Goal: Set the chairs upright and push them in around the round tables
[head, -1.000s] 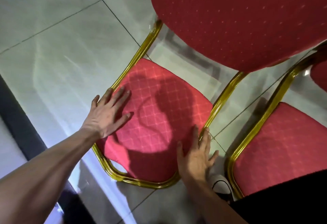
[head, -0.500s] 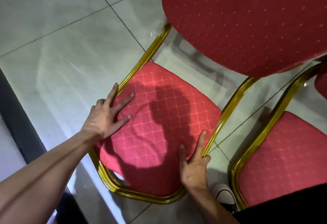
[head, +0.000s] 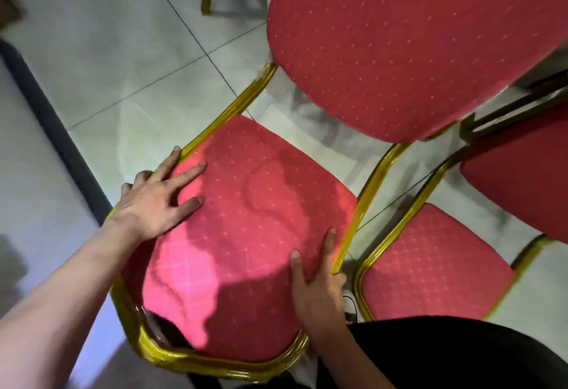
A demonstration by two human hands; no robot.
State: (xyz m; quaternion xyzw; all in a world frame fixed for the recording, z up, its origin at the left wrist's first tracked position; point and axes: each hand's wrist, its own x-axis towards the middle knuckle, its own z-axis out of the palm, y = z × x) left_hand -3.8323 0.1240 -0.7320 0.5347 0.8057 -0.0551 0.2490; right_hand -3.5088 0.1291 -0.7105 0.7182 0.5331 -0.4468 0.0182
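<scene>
Since a second ago the view has drawn closer and the chair has shifted down and right in it, the left hand (head: 153, 204) sliding out to the left rim so that two fingers now hook over the gold frame (head: 215, 126) while the rest lie flat on the pad, and the right hand (head: 319, 290) creeping up along the right rim. Going from the left: that left grip is half on fabric, half on metal, fingers spread apart; in the middle lies the red padded panel (head: 261, 219) of the chair, low over the tiled floor (head: 107, 66), its other red cushion (head: 399, 44) rising beyond; the right grip rests flat with straight fingers beside the frame. Further right a second chair (head: 430, 269) lies just beside. The likely trouble: flat palms may slip on the cloth when lifting, fingers could be pinched between the two gold frames, or the neighbouring chair gets dragged along
</scene>
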